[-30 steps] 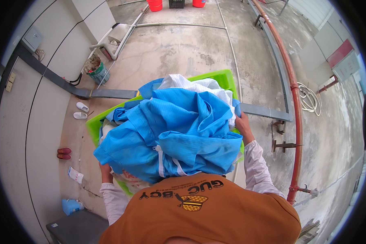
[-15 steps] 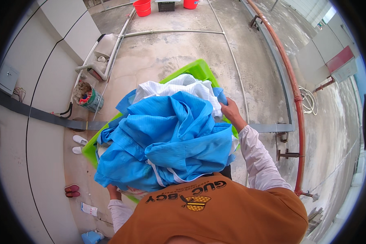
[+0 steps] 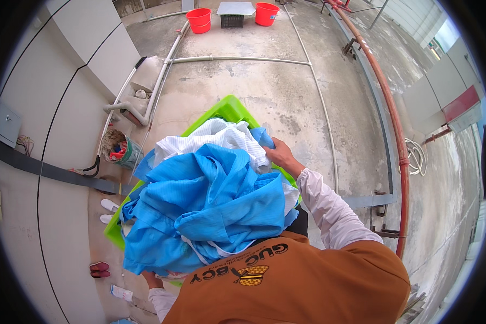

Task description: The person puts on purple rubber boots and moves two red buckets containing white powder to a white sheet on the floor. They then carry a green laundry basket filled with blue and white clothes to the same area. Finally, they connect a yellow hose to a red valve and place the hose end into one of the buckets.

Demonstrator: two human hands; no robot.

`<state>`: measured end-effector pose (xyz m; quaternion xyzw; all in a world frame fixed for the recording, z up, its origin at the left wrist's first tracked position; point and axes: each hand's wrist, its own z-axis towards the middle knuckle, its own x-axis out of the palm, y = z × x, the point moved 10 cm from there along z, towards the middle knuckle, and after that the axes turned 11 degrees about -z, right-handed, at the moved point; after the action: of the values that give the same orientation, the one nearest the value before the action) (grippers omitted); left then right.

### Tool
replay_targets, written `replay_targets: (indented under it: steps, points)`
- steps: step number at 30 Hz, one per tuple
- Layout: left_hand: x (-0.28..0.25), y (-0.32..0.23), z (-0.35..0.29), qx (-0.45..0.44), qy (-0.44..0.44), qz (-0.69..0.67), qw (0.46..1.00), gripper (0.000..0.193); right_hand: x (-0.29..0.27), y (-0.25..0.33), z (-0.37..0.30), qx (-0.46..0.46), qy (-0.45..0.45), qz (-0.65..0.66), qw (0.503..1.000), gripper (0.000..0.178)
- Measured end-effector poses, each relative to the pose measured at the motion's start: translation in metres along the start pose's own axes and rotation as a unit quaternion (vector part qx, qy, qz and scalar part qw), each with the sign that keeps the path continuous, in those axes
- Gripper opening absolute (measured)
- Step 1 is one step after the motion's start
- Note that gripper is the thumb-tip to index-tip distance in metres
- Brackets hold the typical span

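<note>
Hands [image 3: 282, 156] gripping laundry-heaped green basket [image 3: 228, 108]

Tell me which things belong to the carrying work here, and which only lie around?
In hand:
- green basket
- blue garments
- white garment
- right hand and left hand, gripping the basket's ends

Lying about:
- red buckets
- white slippers
- coiled hose

Glossy green plastic basket [image 3: 229, 109]; matt blue cloth [image 3: 210, 210], finely striped white cloth [image 3: 216, 137]; rough, stained concrete floor [image 3: 254, 86]; shiny red plastic buckets [image 3: 200, 20].
</note>
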<state>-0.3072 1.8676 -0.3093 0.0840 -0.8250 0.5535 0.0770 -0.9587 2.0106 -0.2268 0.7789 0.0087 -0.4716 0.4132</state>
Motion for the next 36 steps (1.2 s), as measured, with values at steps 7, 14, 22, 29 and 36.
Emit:
replay_targets:
  steps: [7,14,22,29,36]
  points:
    - [0.101,-0.023,0.076,0.030,-0.027,0.007,0.999,0.034,0.020,0.012,0.166,-0.018,0.047,0.027,0.998,0.046]
    - [0.255,-0.066,0.147,0.048,-0.033,0.026,0.998,0.034,-0.046,0.009,0.312,0.005,0.037,0.044,0.998,0.045]
    - [0.410,-0.094,0.229,0.037,0.076,0.072,0.994,0.039,-0.155,-0.029,0.401,0.023,-0.074,0.101,0.992,0.041]
    - [0.539,-0.101,0.328,0.193,0.242,0.630,0.712,0.034,-0.222,-0.082,0.427,0.078,-0.167,0.134,0.974,0.041]
    - [0.564,0.036,0.528,-0.085,0.253,0.146,0.953,0.029,-0.265,-0.097,0.473,0.117,-0.207,0.094,0.967,0.041]
